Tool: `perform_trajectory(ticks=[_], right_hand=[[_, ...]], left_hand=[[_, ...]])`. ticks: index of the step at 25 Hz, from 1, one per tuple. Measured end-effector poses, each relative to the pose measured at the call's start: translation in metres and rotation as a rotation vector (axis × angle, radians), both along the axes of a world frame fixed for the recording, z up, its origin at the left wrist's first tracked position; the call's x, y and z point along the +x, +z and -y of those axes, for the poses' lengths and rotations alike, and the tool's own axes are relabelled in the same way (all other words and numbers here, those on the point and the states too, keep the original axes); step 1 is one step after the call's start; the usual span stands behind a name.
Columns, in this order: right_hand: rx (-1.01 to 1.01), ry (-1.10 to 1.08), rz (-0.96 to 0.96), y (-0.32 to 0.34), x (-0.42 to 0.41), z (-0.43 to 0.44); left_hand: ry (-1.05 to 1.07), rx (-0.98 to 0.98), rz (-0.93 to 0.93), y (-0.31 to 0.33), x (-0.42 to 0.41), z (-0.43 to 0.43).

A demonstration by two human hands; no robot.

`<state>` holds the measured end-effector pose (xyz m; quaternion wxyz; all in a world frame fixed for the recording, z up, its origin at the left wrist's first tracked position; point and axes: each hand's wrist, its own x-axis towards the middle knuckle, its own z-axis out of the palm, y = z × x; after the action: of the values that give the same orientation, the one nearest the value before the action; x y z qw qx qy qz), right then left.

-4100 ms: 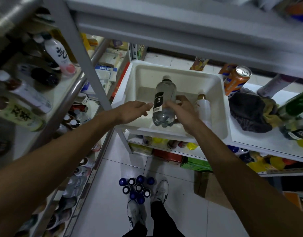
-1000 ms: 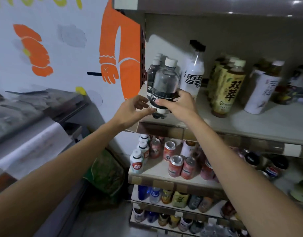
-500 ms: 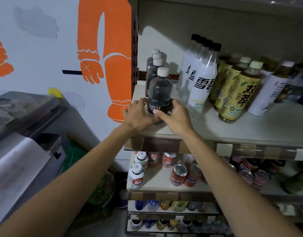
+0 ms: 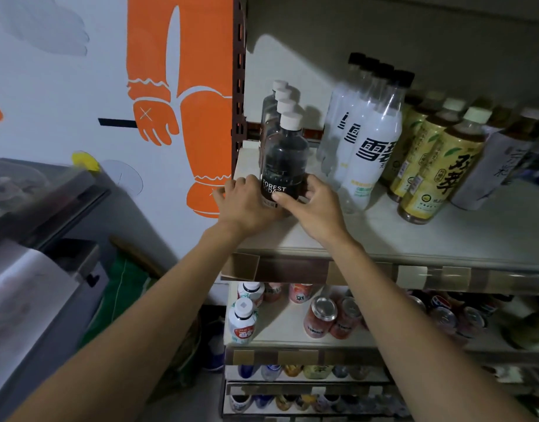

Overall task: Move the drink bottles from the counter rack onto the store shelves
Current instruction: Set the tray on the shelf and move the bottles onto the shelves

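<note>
Both arms stretched forward; left hand wraps left side of soda bottle base, right hand grips right side, thumb across label.

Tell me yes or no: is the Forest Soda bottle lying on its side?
No, the Forest Soda bottle stands upright on the shelf, left hand and right hand holding its base.

To my left the pale wall carries an orange painted figure with a small yellow blob near it — below sits a grey cabinet with a sloping top, something green and bag-like just beside it, and red cans further right.
</note>
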<state>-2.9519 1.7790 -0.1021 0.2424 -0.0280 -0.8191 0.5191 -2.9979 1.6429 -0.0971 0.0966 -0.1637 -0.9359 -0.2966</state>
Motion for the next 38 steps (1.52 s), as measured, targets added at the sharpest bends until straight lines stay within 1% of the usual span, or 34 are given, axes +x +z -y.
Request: perform_trajectory(ticks=[3,6,9,14,18,20,26,29,31,33,35,36,38], right_hand=[[0.039,0.038,0.055,0.002,0.001,-0.007],[0.079,0.08,0.117,0.006,0.001,-0.013],[0.107,0.091,0.099,0.003,0.006,-0.012],[0.179,-0.004,0.089,0.005,0.008,0.0],[0.134,-0.095,0.057,0.001,0.009,0.003],[0.146,-0.125,0.035,-0.004,0.013,0.006],[0.196,-0.109,0.011,-0.011,0.017,0.006],[0.225,-0.128,0.007,-0.008,0.021,0.006],[0.26,-0.152,0.028,-0.005,0.022,0.007],[0.365,-0.185,0.072,-0.002,0.027,0.005],[0.525,-0.205,0.126,-0.001,0.038,-0.004],[0.577,-0.203,0.151,0.002,0.047,-0.012],[0.581,-0.181,0.211,0.008,0.07,-0.032]], left_hand=[[-0.008,0.109,0.017,-0.013,0.005,0.008],[-0.055,0.15,-0.077,-0.022,0.007,0.008],[-0.079,0.199,-0.131,-0.019,0.006,0.009],[-0.047,0.185,-0.158,-0.02,0.007,0.012],[-0.037,0.199,-0.163,-0.019,0.008,0.012],[-0.033,0.196,-0.177,-0.017,0.008,0.012],[-0.053,0.197,-0.234,-0.019,0.01,0.015],[-0.041,0.12,-0.271,-0.017,0.015,0.015],[-0.031,0.078,-0.259,-0.015,0.017,0.015],[0.014,-0.012,-0.253,-0.008,0.023,0.016],[0.063,-0.104,-0.326,-0.001,0.034,0.016],[0.055,-0.109,-0.377,0.002,0.042,0.015],[-0.06,-0.074,-0.422,0.011,0.062,0.008]])
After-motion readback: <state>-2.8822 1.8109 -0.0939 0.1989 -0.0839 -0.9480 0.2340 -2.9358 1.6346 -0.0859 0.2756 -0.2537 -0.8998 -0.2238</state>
